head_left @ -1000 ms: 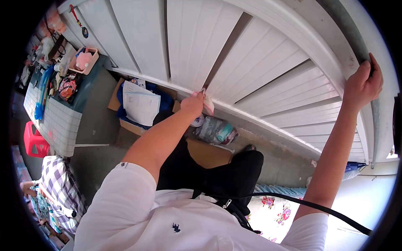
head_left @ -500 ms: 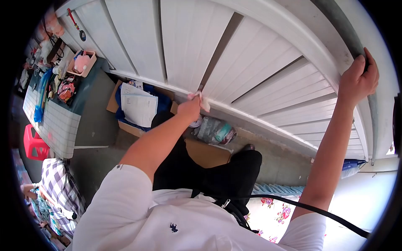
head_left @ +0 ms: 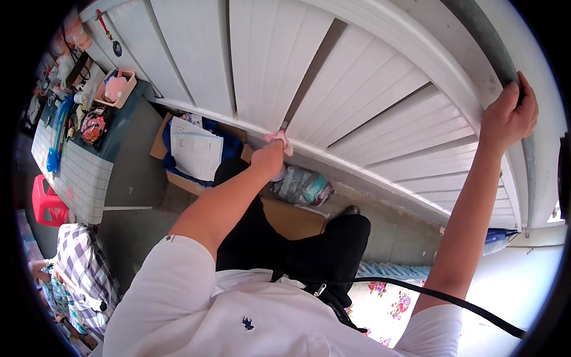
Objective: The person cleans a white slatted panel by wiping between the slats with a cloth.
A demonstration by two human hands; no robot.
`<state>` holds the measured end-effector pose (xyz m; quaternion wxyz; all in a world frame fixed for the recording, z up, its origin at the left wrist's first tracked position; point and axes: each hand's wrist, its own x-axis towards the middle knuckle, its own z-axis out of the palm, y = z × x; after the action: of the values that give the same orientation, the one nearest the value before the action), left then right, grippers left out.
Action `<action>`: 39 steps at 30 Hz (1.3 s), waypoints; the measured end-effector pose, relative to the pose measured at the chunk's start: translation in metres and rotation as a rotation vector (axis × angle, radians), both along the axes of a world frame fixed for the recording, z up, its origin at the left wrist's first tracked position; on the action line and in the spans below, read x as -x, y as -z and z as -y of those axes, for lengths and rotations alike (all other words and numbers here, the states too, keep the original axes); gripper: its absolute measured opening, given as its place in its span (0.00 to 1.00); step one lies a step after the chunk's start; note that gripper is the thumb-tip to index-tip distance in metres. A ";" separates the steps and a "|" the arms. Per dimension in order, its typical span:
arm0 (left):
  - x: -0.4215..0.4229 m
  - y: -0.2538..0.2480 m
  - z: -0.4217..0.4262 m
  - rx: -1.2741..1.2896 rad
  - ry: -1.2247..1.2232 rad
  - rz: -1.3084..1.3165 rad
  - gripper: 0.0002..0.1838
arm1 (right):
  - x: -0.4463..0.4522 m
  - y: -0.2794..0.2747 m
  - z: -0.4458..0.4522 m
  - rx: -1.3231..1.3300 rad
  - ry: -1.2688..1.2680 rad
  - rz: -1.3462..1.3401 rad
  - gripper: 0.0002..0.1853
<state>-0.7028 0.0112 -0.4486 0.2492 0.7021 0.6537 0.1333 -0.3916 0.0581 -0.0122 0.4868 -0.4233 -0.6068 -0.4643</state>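
Note:
My left hand [head_left: 267,157] is closed around a small pink-and-white cloth [head_left: 284,143] and presses it against the lower ledge of a white slatted panel [head_left: 270,59], at the foot of a dark gap between two boards. My fingertips are partly hidden by the cloth. Higher up on the far right, my right hand [head_left: 510,119] is wrapped over a grey rounded rail [head_left: 489,44] that runs along the panel's outer side, its thumb and fingers on either side of the rail.
Beneath the ledge are a cardboard box [head_left: 159,140] with papers [head_left: 196,152] and a stuffed clear plastic bag [head_left: 297,184]. To the left, a table [head_left: 128,125] carries a pink basket [head_left: 126,98]; a red stool [head_left: 47,202] stands nearby. A black cord [head_left: 452,303] crosses at lower right.
The cloth has shifted slightly, and the end that hung to the right of my left hand is drawn in closer. My right hand stays on the rail.

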 end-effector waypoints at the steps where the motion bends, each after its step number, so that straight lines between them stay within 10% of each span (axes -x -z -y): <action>1: 0.001 0.004 -0.002 0.031 0.006 -0.027 0.15 | 0.001 0.000 0.000 0.005 0.000 -0.009 0.17; 39: 0.000 -0.008 -0.001 0.117 0.008 -0.032 0.22 | 0.007 0.002 0.004 0.025 0.013 -0.048 0.17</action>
<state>-0.7032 0.0118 -0.4408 0.2798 0.6907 0.6617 0.0824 -0.3986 0.0544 -0.0146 0.4929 -0.4442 -0.5982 -0.4494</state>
